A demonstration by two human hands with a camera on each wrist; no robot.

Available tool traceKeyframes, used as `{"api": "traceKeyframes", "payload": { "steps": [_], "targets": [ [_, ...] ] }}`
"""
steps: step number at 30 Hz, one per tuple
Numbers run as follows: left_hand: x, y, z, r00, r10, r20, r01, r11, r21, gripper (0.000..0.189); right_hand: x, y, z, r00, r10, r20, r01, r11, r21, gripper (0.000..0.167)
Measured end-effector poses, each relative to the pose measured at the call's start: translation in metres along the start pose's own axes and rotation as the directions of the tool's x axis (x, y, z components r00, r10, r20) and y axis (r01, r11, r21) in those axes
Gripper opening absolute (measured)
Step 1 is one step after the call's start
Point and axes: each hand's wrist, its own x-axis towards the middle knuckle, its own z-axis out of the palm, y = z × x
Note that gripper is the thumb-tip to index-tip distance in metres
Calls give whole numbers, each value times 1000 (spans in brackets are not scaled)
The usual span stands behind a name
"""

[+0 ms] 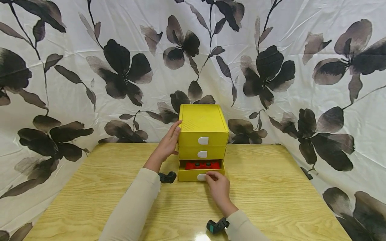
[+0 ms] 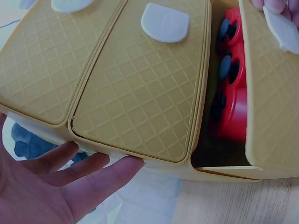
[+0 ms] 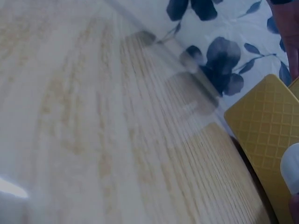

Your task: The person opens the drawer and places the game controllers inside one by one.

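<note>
A yellow drawer box point(image 1: 203, 118) with stacked drawers stands on the table. Its bottom drawer point(image 1: 186, 175) is pulled partway out. Inside that drawer lies a red game controller point(image 1: 202, 165), whose thumbsticks show in the left wrist view too. My left hand point(image 1: 167, 144) rests against the box's left side, fingers extended along it. With thumb and fingers my right hand point(image 1: 219, 189) pinches the white tab handle point(image 1: 201, 177) of the bottom drawer. In the right wrist view only a yellow drawer front point(image 3: 264, 126) and part of a white tab point(image 3: 292, 168) show at the edge.
The two upper drawers, with white tabs point(image 1: 203, 140), are closed. The wood-grain table point(image 1: 120, 174) extends on both sides of the box. Behind it hangs a white floral cloth point(image 1: 211, 77). Dark devices point(image 1: 217, 226) are worn at both wrists.
</note>
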Motion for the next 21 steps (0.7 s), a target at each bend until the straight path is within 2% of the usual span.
{"api": "traceKeyframes", "payload": {
  "steps": [7,13,21],
  "targets": [
    [1,-2,0,1000,-5,2,5,1000,1,58,9,4,7,998,-41,-38,40,999,-24,4],
    [-1,0,-1,1000,1,-13,-1,1000,20,65,16,4,12,992,-101,-75,98,994,-48,7],
    [-2,-1,0,1000,7,-27,-6,1000,16,68,26,4,16,994,-82,-72,77,995,-69,7]
  ]
}}
